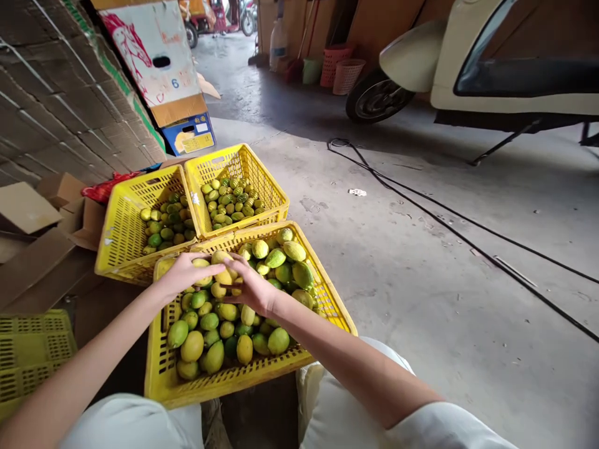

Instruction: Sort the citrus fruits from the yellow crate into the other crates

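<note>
Yellow and green lemons (191, 346) fill the near yellow crate (345, 318), which stands at my knees. My left hand (187, 273) reaches over its far left part, with thumb and fingers curled around a yellow lemon (202, 264). Close beside it, my right hand (253, 290) grips another yellow lemon (223, 269) with its fingers, and the left thumb tip touches or nearly touches that one. The hands partly cover both held lemons. Green lemons (303, 274) lie to the right of my right hand.
Two more yellow crates, a left one (122, 212) and a right one (274, 187), hold smaller piles of lemons behind. Cardboard boxes (173, 56) stand at left. A black cable (421, 209) crosses the concrete floor (397, 293). A scooter (468, 93) is parked at right.
</note>
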### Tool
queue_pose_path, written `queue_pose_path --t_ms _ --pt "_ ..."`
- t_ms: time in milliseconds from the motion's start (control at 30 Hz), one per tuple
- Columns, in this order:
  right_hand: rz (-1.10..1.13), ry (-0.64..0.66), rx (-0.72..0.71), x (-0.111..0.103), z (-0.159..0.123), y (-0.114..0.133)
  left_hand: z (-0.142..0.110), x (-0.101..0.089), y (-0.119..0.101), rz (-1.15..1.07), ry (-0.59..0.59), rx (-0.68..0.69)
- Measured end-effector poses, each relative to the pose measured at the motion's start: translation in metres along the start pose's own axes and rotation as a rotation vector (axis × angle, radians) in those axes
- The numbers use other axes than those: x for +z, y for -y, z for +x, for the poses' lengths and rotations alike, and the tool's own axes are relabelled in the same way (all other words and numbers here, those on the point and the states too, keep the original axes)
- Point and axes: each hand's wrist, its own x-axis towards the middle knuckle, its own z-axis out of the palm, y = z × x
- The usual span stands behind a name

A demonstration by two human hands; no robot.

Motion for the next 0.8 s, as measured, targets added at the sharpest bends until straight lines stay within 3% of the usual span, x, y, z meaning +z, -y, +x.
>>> queue_pose_path --t_ms 67,100,233,300,433,633,733,800 --pt "0.054 0.118 0.043 0.009 -0.008 0.003 -0.024 0.001 -0.015 -0.233 -0.031 -0.054" --pt "0.093 0.112 0.066 0.013 -0.012 0.005 -0.034 0.001 -0.02 -0.357 -0.045 -0.106" --pt "0.26 -0.049 0.179 0.019 -0.02 0.016 -0.056 -0.006 -0.02 -0.94 -0.085 -0.337" --pt "0.317 -0.071 0.193 0.021 -0.02 0.019 -0.06 -0.009 -0.015 -1.106 -0.121 -0.393" --pt "0.391 -0.203 0.221 0.022 -0.017 0.021 -0.067 -0.004 -0.012 -1.137 -0.158 -0.431" --pt "0.455 -0.415 0.258 0.013 -0.007 0.018 -0.075 0.004 -0.027 -1.141 -0.143 -0.313" --pt "0.495 -0.481 0.2 0.011 -0.008 0.019 -0.074 0.009 -0.026 -1.224 -0.237 -0.312" --pt "0.472 -0.439 0.157 0.012 -0.011 0.021 -0.072 0.013 -0.022 -1.269 -0.307 -0.386"
